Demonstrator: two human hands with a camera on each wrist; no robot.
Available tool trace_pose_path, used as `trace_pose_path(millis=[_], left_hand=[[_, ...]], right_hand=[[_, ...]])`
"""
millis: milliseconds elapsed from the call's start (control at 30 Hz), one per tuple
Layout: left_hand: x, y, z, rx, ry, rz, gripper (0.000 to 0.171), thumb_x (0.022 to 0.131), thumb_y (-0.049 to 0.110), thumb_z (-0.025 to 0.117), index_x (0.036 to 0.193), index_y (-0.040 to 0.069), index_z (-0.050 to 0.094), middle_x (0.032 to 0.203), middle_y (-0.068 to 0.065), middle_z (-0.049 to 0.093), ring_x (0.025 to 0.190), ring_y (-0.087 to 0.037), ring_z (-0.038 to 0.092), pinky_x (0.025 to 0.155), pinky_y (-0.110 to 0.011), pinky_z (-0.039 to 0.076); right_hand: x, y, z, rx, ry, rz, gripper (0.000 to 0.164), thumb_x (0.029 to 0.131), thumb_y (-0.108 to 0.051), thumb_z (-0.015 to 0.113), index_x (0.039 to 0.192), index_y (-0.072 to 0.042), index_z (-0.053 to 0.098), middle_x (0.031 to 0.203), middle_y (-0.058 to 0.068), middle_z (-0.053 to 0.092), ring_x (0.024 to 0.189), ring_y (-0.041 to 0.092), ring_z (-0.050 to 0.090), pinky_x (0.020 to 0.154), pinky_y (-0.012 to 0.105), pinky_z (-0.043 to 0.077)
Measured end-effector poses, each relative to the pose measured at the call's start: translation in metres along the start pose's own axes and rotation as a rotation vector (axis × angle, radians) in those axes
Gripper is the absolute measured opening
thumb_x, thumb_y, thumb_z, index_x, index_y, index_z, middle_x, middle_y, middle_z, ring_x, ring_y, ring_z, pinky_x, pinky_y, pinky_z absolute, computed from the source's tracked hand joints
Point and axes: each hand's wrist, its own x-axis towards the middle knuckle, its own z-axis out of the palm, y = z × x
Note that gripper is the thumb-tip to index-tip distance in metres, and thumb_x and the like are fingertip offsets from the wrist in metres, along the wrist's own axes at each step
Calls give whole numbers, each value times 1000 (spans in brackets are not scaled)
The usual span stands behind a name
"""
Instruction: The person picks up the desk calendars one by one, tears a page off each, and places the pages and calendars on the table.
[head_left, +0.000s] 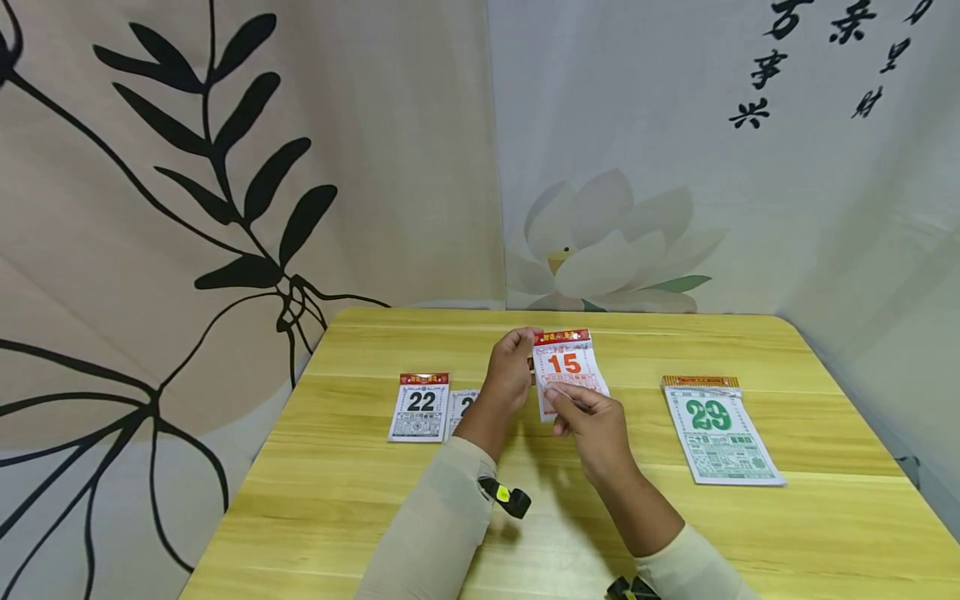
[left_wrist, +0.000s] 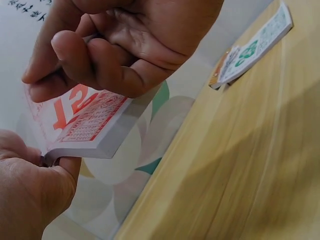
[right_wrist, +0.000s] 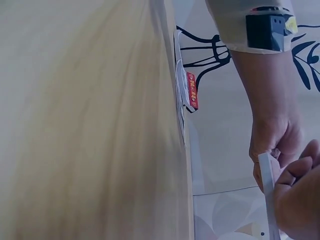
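The tear-off calendar with a red 15 (head_left: 568,354) is held up over the yellow tabletop (head_left: 300,517). The left hand (head_left: 510,371) grips it near its 11 o'clock corner. The right hand (head_left: 600,425) is at its lower part with bent fingers; I cannot tell if they pinch a page. Toward 9 o'clock lies a calendar with a black 22 (head_left: 418,408), beside a white paper (head_left: 457,404). Toward 4 o'clock lies a calendar with a green 29 (head_left: 720,433).
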Motion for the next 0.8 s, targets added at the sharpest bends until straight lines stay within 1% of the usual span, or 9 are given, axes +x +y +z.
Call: trace_pose_path(millis=[67, 167, 267, 333, 433, 533, 633, 700, 800], left_hand=[[1, -2, -1, 5, -1, -1, 34, 120, 28, 45, 134, 5, 66, 117, -10, 67, 83, -16, 66, 64, -24, 58], [1, -3, -1, 9, -8, 0, 35, 120, 29, 45, 134, 5, 66, 118, -10, 67, 83, -15, 65, 66, -24, 58], [1, -4, -2, 25, -14, 5, 36, 120, 30, 44, 135, 6, 65, 119, -10, 67, 84, -15, 65, 67, -24, 58], [1, -4, -2, 37, -15, 7, 36, 120, 30, 44, 134, 6, 65, 119, -10, 67, 85, -15, 66, 68, -25, 58], [1, -3, -2, 54, -10, 4, 35, 120, 29, 43, 135, 6, 65, 119, -10, 68, 86, -15, 68, 69, -25, 59], [2, -3, -3, 60, 4, -3, 37, 120, 28, 43, 138, 3, 64, 117, -8, 68, 87, -15, 67, 69, -25, 58], [3, -3, -6, 65, 18, -9, 39, 120, 27, 43, 141, 0, 62, 114, -6, 68, 88, -15, 66, 71, -26, 58], [4, -4, -9, 71, 20, -16, 40, 120, 28, 43, 141, 0, 62, 112, -5, 67, 89, -15, 66, 71, -26, 58], [5, -5, -12, 81, 3, -27, 38, 120, 30, 43, 140, 5, 64, 112, -5, 66, 89, -16, 66, 71, -28, 58]], right_hand=[[0, 0, 0, 29, 4, 3, 17, 101, -1, 76, 114, 10, 80, 76, -1, 76, 55, 10, 59, 58, 22, 55], [1, -1, -1, 70, 7, 4, 10, 101, -1, 76, 107, -2, 85, 78, -1, 77, 55, 10, 59, 58, 22, 55], [2, -1, -2, 106, 4, 11, 17, 101, -1, 76, 100, -14, 87, 83, -3, 79, 55, 9, 59, 58, 21, 54], [2, -1, -3, 126, -2, 21, 22, 102, -2, 75, 98, -20, 88, 87, -4, 79, 55, 9, 59, 58, 21, 54], [3, -2, -5, 153, -15, 36, 23, 104, -5, 74, 99, -22, 88, 90, -5, 78, 58, 9, 59, 59, 20, 53], [4, -3, -6, 182, -18, 38, 21, 105, -6, 74, 100, -22, 88, 91, -5, 76, 59, 8, 59, 58, 19, 53], [5, -6, -8, 211, -13, 32, 21, 105, -6, 73, 99, -21, 87, 91, -5, 78, 59, 8, 59, 58, 18, 53], [6, -8, -9, 230, -9, 25, 22, 105, -5, 73, 98, -21, 87, 92, -4, 80, 59, 8, 59, 58, 18, 53], [9, -11, -11, 271, 0, 27, 24, 105, -4, 73, 96, -21, 87, 92, -3, 81, 59, 7, 59, 58, 17, 53]])
